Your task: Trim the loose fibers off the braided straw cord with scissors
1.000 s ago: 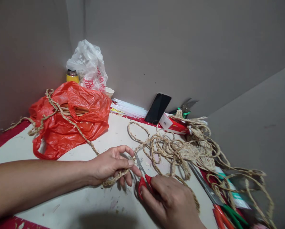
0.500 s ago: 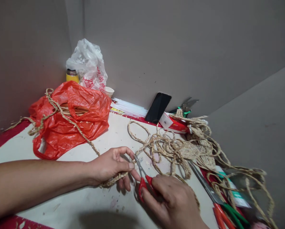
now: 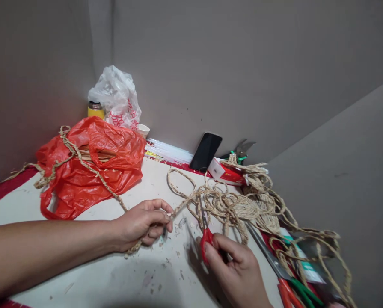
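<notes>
A braided straw cord (image 3: pixel 180 206) runs through my left hand (image 3: pixel 148 224), pinched between thumb and fingers. One stretch of it leads back over the red plastic bag (image 3: pixel 120 171); the other goes right to a loose heap of braided cord (image 3: pixel 233 205). In my right hand (image 3: pixel 238 265) is a pair of small scissors (image 3: pixel 207 244) with red handles. Their blades point away from me, appear closed, and sit apart from my left hand, in front of the heap. My right fingers partly hide the handles.
A black phone (image 3: pixel 206 152) leans at the back beside a red and white box (image 3: pixel 226 172). Pruning shears (image 3: pixel 242 149) lie behind the box. Large shears (image 3: pixel 283 273) lie at right. A white plastic bag (image 3: pixel 117 96), yellow bottle (image 3: pixel 95 110) and paper cup (image 3: pixel 143 130) stand back left.
The scissors have moved right, away from my left fingers, and their blades have come together. My left fingers have curled closer around the cord. The whole view has shifted slightly.
</notes>
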The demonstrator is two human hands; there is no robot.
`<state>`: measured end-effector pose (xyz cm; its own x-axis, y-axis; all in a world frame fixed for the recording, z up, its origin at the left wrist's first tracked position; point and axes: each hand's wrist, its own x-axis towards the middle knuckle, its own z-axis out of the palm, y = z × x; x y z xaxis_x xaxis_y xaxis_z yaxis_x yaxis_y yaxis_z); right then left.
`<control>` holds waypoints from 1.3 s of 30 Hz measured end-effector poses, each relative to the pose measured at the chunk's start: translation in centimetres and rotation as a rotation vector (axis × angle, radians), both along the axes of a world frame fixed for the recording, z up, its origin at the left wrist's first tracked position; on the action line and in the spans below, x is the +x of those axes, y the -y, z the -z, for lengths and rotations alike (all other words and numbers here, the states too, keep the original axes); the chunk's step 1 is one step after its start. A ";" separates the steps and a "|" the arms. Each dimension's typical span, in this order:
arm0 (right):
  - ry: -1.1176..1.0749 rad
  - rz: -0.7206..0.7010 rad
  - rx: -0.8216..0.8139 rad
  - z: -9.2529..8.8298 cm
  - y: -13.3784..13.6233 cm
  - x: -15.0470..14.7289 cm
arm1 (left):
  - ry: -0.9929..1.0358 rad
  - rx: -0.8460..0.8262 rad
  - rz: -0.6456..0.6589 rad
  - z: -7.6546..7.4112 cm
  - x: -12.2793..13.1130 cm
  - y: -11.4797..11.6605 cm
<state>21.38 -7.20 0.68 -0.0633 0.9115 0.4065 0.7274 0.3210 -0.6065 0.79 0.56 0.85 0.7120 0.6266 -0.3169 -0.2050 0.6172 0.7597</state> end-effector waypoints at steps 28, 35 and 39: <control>-1.496 0.087 -0.554 0.8 -2.0 0.1 | -0.224 0.341 0.290 0.4 0.2 1.8; -1.205 0.149 -0.414 0.8 -1.0 -0.9 | -0.241 0.293 0.236 -0.8 0.6 2.1; -1.001 0.176 -0.370 1.2 0.1 -2.0 | -0.188 0.246 0.177 -0.5 1.0 2.7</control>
<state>19.33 -7.29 -0.50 0.2879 0.9523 -0.1015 -0.1344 -0.0647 -0.9888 1.83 -2.18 1.37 0.7601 0.5724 -0.3076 0.0461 0.4247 0.9042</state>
